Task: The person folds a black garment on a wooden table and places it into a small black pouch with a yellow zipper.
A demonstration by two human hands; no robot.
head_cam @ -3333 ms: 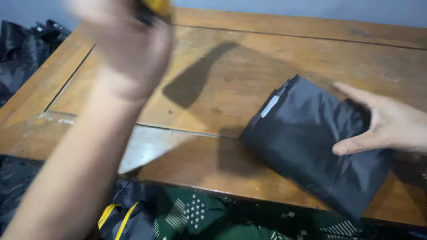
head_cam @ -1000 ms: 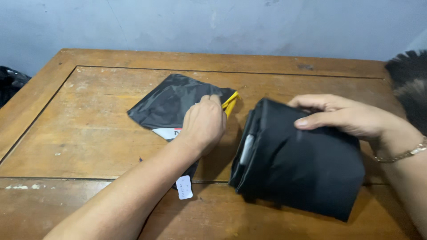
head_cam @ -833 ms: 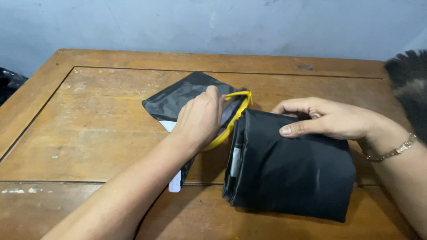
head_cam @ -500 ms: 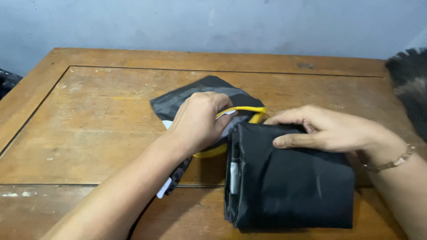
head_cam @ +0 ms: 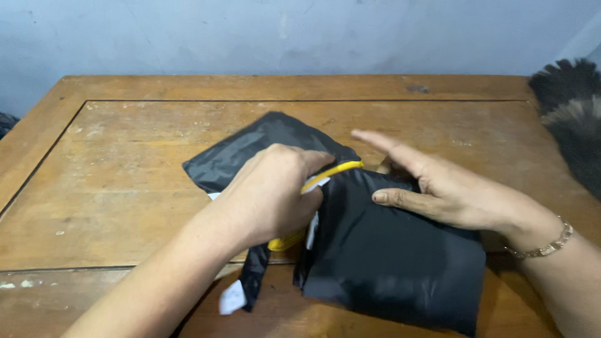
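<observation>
At the far left the wooden surface (head_cam: 94,188) lies bare up to its raised border, and a thin black pouch (head_cam: 250,150) with a yellow-edged opening (head_cam: 328,175) rests flat near the middle, one corner pointing away from the person. The left hand (head_cam: 272,197) covers the pouch's near end, its grip curled tight around the yellow edge, apparently pulling the mouth open toward the folded black bundle (head_cam: 394,256) just beside it. A narrow black strap with a white tag (head_cam: 233,299) trails off toward the near edge. To the right, the right hand (head_cam: 444,191) lies flat on the bundle's top edge, fingers spread and straight, pressing rather than clasping; a thin bracelet (head_cam: 544,247) sits at the wrist. As a judgement, the slick fabric could spring out of its fold if that pressing hand lifts, and the mouth could slip shut or snag the bundle's corner, since only one hand keeps it open. At the far right a dark feathery thing (head_cam: 570,119) is cut off by the frame and I cannot tell what it is. The left fingers hide the opening itself, so how far the bundle has entered, if at all, cannot be told.
</observation>
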